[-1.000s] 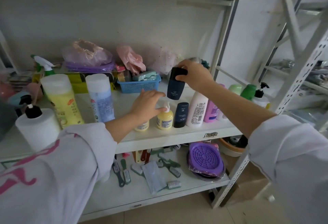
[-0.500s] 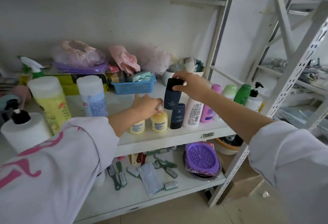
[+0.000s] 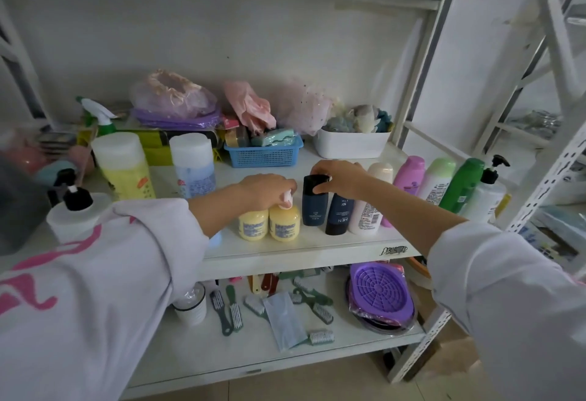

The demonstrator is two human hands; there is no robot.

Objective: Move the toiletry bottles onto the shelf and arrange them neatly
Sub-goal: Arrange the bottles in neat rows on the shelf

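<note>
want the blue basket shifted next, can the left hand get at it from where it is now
Probably yes. The left hand is on the yellow pump bottle, and the blue basket sits just behind it with bare shelf between. It would have to let go of the pump first.

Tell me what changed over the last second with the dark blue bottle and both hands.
The right hand lowered the dark blue bottle from the air into the front row, between the yellow pump bottle and the black-capped bottle; its grip is still on the cap. The left hand closed down onto the yellow bottle's pump. The other bottles on the shelf stayed put.
</note>
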